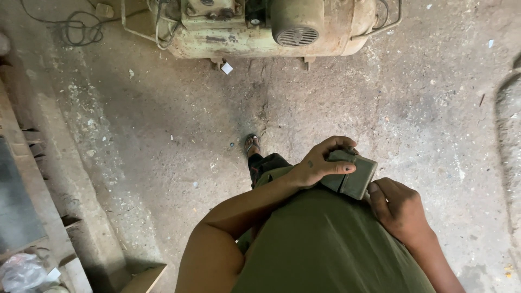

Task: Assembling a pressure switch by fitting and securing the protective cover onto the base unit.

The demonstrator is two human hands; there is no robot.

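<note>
Hands (320, 165) round grey-green block (354, 174)

Grey block (355, 176) between both hands

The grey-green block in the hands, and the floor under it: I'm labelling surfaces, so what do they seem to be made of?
The grey-green block, held between the left hand and right hand, looks like painted or dusty metal, possibly hard plastic: matte, flat faces, crisp edges, no shine. The floor looks like bare concrete: rough, grey, stained, cracked and strewn with grit.
</note>
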